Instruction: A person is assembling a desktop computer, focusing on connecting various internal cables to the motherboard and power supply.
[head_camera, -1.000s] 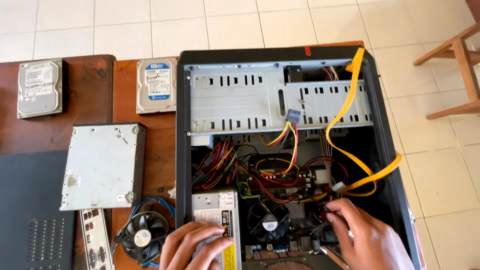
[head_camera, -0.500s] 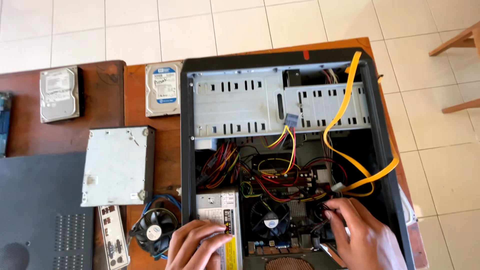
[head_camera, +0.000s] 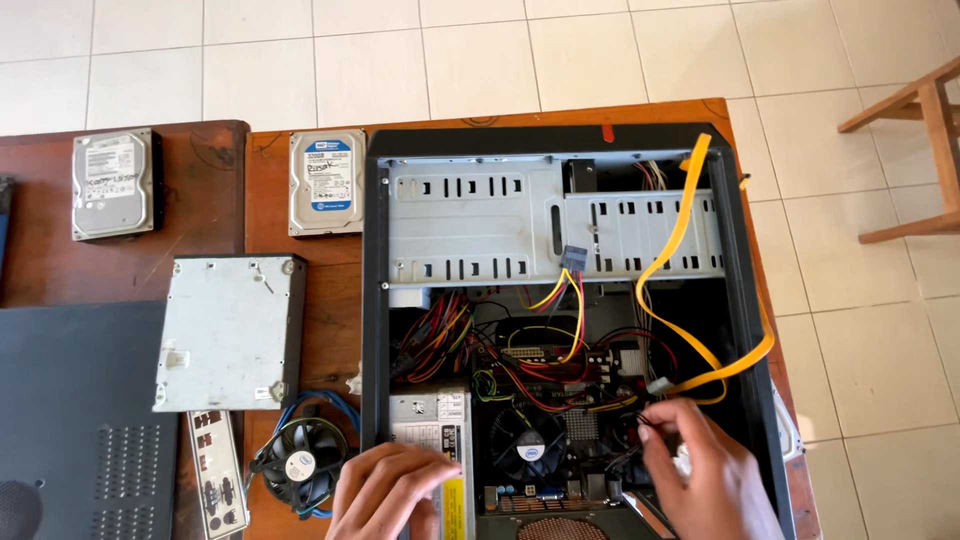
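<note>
An open black computer case lies on its side on the wooden table. Inside it are a grey drive cage, tangled coloured wires, a yellow flat cable and a fan. My left hand rests flat on the power supply at the case's lower left, fingers spread. My right hand is inside the lower right of the case, its fingertips pinched on dark wires beside a small white connector.
Two hard drives lie at the table's back. A grey optical drive, a metal port shield, a loose cooler fan and a dark side panel sit left of the case. A wooden chair stands on the tiled floor.
The camera view has shifted, so everything sits further right and lower. My right hand's fingers have closed on the wires inside the case. My left hand stays on the power supply.
</note>
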